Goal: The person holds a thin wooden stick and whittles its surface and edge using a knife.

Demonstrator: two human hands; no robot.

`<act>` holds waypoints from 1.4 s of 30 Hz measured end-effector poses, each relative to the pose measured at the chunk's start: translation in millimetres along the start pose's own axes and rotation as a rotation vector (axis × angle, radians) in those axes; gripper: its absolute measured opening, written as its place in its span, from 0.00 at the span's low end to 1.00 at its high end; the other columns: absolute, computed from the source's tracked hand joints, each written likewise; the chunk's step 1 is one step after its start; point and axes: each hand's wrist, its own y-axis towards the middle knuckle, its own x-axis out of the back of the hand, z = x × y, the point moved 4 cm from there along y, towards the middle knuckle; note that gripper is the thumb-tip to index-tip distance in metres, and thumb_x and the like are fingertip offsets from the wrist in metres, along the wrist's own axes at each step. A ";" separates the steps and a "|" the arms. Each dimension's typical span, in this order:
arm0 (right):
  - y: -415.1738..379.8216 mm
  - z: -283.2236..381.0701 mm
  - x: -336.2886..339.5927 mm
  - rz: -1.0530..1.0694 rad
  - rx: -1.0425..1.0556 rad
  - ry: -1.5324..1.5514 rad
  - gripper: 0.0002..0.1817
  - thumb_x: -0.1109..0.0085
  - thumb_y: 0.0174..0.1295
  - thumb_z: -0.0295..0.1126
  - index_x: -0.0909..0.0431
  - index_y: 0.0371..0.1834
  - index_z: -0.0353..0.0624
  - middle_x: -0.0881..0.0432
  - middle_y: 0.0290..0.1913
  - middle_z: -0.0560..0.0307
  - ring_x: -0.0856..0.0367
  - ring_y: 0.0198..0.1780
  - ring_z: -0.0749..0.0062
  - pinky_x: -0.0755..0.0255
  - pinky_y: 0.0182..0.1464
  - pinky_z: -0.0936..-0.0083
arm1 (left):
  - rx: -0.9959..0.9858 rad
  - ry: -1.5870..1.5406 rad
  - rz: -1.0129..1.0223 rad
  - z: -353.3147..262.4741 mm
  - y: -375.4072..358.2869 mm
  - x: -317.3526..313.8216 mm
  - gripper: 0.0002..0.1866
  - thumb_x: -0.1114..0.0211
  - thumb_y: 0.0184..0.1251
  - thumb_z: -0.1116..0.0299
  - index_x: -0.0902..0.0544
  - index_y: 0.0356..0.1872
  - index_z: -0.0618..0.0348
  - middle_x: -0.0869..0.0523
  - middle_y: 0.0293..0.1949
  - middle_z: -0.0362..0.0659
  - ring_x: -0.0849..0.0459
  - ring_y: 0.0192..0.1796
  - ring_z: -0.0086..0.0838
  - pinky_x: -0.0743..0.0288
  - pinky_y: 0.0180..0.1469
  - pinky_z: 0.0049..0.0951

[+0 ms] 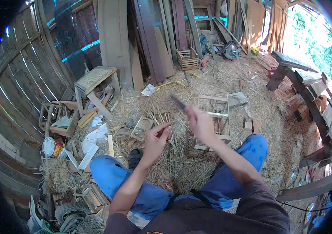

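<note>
My right hand (201,124) is closed round the handle of a knife (178,102), whose blade points up and to the left. To its left, my left hand (158,140) has its fingertips pinched together; whatever they hold is too small to name. The two hands are apart, above a floor strewn with thin sticks and straw (173,160). Beyond and below my right hand lies a slatted wooden frame (227,117). A small wooden piece with a round mark (144,124) rests on the floor left of my left hand.
A small wooden table (95,78) and a paint can (52,147) are at the left. Boards (150,39) lean at the back near a slatted crate (187,59) and a circular saw (230,50). A rough wooden bench (310,89) stands at the right.
</note>
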 end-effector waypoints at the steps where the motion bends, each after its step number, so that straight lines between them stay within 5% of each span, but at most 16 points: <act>1: 5.4 -2.2 2.1 -0.034 -0.050 0.017 0.14 0.49 0.78 0.41 0.25 0.36 0.43 0.23 0.19 0.40 0.20 0.23 0.38 0.30 0.25 0.49 | 0.006 0.001 -0.004 -0.7 0.2 0.0 0.15 0.38 0.78 0.67 0.15 0.59 0.60 0.20 0.27 0.32 0.30 0.26 0.10 0.38 0.27 0.16; 5: -7.6 -1.6 -3.9 -0.007 0.060 -0.050 0.15 0.50 0.78 0.42 0.24 0.37 0.44 0.22 0.19 0.41 0.20 0.23 0.39 0.29 0.25 0.49 | 0.007 -0.029 0.005 3.0 2.7 -2.0 0.15 0.38 0.78 0.70 0.16 0.59 0.68 0.19 0.30 0.33 0.25 0.33 0.15 0.30 0.38 0.19; 10: 12.7 -5.5 2.0 -0.016 -0.078 0.006 0.12 0.47 0.77 0.41 0.22 0.40 0.45 0.21 0.21 0.40 0.18 0.25 0.40 0.28 0.27 0.48 | 0.026 -0.021 -0.007 -5.3 1.8 -1.8 0.15 0.38 0.77 0.70 0.16 0.58 0.68 0.19 0.31 0.34 0.24 0.34 0.15 0.29 0.39 0.19; 13: -10.0 0.9 -10.0 -0.052 0.179 -0.009 0.14 0.49 0.78 0.43 0.21 0.43 0.45 0.21 0.20 0.41 0.18 0.24 0.40 0.28 0.26 0.49 | 0.005 -0.013 -0.006 1.3 3.4 -3.7 0.15 0.38 0.78 0.70 0.16 0.57 0.69 0.18 0.32 0.34 0.23 0.34 0.15 0.29 0.39 0.19; 17: 6.9 -3.4 0.4 0.079 -0.137 0.055 0.15 0.51 0.78 0.43 0.21 0.43 0.45 0.19 0.22 0.41 0.18 0.25 0.40 0.27 0.26 0.52 | -0.003 -0.004 -0.013 3.8 2.7 0.0 0.14 0.38 0.78 0.69 0.16 0.55 0.69 0.17 0.32 0.34 0.22 0.35 0.15 0.28 0.39 0.19; 21: -14.8 -0.2 -10.8 -0.070 0.165 -0.001 0.13 0.48 0.77 0.42 0.23 0.39 0.45 0.22 0.20 0.39 0.19 0.24 0.39 0.29 0.25 0.48 | -0.062 0.010 -0.025 7.3 2.5 -3.1 0.12 0.38 0.78 0.69 0.16 0.53 0.65 0.19 0.29 0.33 0.26 0.31 0.12 0.33 0.33 0.18; 24: -17.7 9.2 -15.3 0.092 0.122 -0.064 0.11 0.47 0.76 0.40 0.23 0.39 0.46 0.21 0.21 0.39 0.18 0.25 0.39 0.28 0.26 0.47 | -0.015 0.004 -0.017 5.2 2.2 -0.6 0.13 0.38 0.78 0.69 0.17 0.53 0.69 0.17 0.32 0.35 0.21 0.35 0.15 0.27 0.39 0.19; 27: -3.0 0.5 -10.4 0.033 0.029 -0.008 0.13 0.44 0.76 0.38 0.26 0.35 0.42 0.23 0.20 0.40 0.19 0.23 0.43 0.31 0.25 0.51 | -0.028 -0.008 -0.019 3.2 3.3 0.6 0.12 0.38 0.78 0.68 0.17 0.52 0.69 0.17 0.31 0.35 0.21 0.35 0.16 0.27 0.39 0.19; 30: -16.1 2.3 -13.5 -0.069 0.167 -0.022 0.13 0.45 0.76 0.38 0.26 0.35 0.42 0.23 0.20 0.40 0.19 0.22 0.43 0.32 0.23 0.52 | -0.053 0.037 -0.016 3.3 4.7 -2.5 0.12 0.38 0.78 0.68 0.18 0.52 0.69 0.17 0.31 0.35 0.21 0.34 0.16 0.27 0.39 0.19; 33: -20.1 8.8 -15.2 0.096 0.113 -0.070 0.13 0.46 0.76 0.42 0.25 0.38 0.44 0.21 0.21 0.39 0.19 0.26 0.38 0.28 0.26 0.48 | -0.020 0.026 -0.032 7.0 3.5 -1.8 0.12 0.38 0.78 0.69 0.18 0.52 0.69 0.17 0.31 0.35 0.21 0.34 0.16 0.27 0.38 0.19; 36: 5.3 -1.2 1.3 0.022 -0.064 -0.011 0.11 0.46 0.75 0.40 0.25 0.38 0.45 0.20 0.21 0.41 0.17 0.26 0.39 0.27 0.26 0.49 | -0.013 0.019 -0.013 3.5 1.7 -2.2 0.12 0.38 0.78 0.69 0.18 0.52 0.69 0.17 0.31 0.35 0.22 0.34 0.16 0.27 0.38 0.19; 42: -17.8 1.8 -7.9 0.057 0.157 -0.036 0.06 0.44 0.73 0.36 0.21 0.44 0.49 0.17 0.25 0.42 0.15 0.27 0.42 0.24 0.28 0.50 | -0.030 0.029 0.013 13.0 -0.6 -6.2 0.12 0.38 0.78 0.69 0.17 0.51 0.69 0.17 0.31 0.35 0.21 0.34 0.16 0.27 0.38 0.19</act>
